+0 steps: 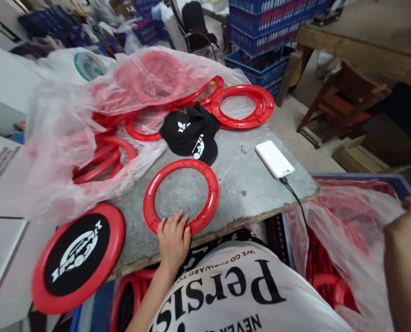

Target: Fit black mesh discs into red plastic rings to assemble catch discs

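Note:
A red plastic ring (210, 198) lies flat near the table's front edge. Across its near rim rests my left hand (173, 242), fingers stretched out and slightly apart, tips just past the inner edge. At the far right, my right hand (408, 244) is smeared by motion and partly cut off; its fingers cannot be made out. Behind the ring sit black fabric pieces (188, 131) with white printing, overlapping in a loose pile. A red-rimmed disc with a black printed centre (79, 258) lies at the table's left corner, partly over the edge.
Clear plastic bags (63, 152) with several red rings cover the table's back left. More red rings (243, 122) lie at the back right. A white phone-like device (274, 159) has a cable hanging over the edge. Right below stands a blue crate (374, 176) lined with plastic.

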A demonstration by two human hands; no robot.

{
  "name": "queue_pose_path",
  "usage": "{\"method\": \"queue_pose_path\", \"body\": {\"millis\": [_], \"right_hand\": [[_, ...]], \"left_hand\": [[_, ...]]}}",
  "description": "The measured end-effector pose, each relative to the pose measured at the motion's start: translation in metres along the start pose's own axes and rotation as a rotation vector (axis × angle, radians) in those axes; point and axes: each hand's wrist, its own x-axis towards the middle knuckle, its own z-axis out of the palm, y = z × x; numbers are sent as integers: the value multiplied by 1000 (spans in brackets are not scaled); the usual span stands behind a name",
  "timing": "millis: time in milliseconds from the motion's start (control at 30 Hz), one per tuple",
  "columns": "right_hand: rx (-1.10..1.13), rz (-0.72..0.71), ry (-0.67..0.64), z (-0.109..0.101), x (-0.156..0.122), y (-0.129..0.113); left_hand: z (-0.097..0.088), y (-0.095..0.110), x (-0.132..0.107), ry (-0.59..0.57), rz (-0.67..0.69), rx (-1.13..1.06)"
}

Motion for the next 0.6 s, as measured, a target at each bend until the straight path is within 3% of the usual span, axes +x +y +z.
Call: {"method": "queue_pose_path", "body": {"millis": [67,100,167,267,300,367,433,500,600], "right_hand": [[185,-109,-4,35,11,-41],[259,-138,-76,57,6,-68],[322,-217,-440,110,-27,-127],[138,-485,-1224,191,-109,-200],[43,-547,-1319,215,-135,-216],[-172,-506,-1261,258,-175,-237],[-354,-350,-1167,292,-197,-246],[-405,-265,-1175,314,-205,-248],[-337,-227,-1198,329,-200,-248]], "left_hand": [[0,2,-1,11,7,-5],[0,3,-1,21,13,-6],[-1,5,-3,50,27,-5],[-2,7,-10,96,47,5],[-2,7,-14,112,46,4],[0,8,-21,146,30,-8],[4,6,-26,189,30,-15],[8,2,-29,228,66,-3],[15,-3,-31,253,113,11]]}}
